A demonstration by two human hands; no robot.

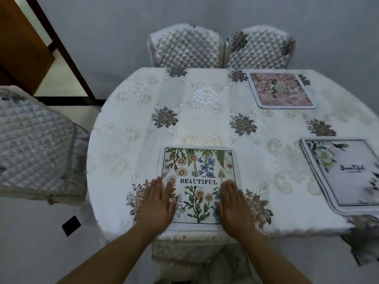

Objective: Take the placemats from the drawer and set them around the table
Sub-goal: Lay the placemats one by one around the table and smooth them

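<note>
Both left hand [158,203] and right hand [233,206], grip released, press the flowered BEAUTIFUL placemat [196,171].

The round table [93,154] wore a white embroidered cloth [205,128] with grey flower patches, and 3 placemats lay flat on it. The wildflower placemat [198,171], printed BEAUTIFUL, sat at the near edge under both flat palms, the left hand [156,203] on its left border and the right hand [233,206] on its right. Well to the right of the right hand lay a white placemat [344,177] with script lettering, and far beyond that hand, near the opposite edge, a pink floral placemat [283,90].
</note>
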